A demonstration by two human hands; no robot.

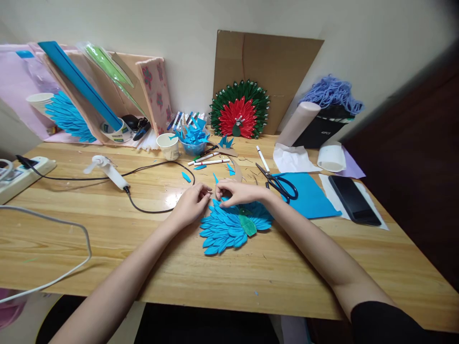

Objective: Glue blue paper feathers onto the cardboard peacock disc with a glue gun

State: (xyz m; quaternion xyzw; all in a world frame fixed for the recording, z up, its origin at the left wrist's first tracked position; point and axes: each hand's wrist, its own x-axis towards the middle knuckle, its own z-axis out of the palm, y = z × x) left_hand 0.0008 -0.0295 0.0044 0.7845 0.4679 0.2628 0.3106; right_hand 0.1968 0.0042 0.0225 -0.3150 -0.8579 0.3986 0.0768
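Note:
A fan-shaped craft of blue petals point(222, 229) lies on the table, with a green bird-like body point(247, 223) on its right part. At its upper left edge is my left hand point(193, 203), its fingers curled together; whatever sits between them is hidden. My right hand point(238, 192) reaches over the top of the petals, thumb and fingers pinched close to the left fingertips. What that pinch holds is too small to make out. A brown cardboard piece point(236, 169) curves out just beyond the hands. Loose blue petals point(186, 177) lie nearby.
Black-handled scissors point(285, 186) rest on a blue sheet point(311, 198), beside a phone point(353, 199). A corded glue gun point(111, 174) lies left. Behind are a paper cup point(168, 146), a bowl of blue pieces point(193, 143) and a red-green peacock craft point(239, 112) against cardboard point(265, 62).

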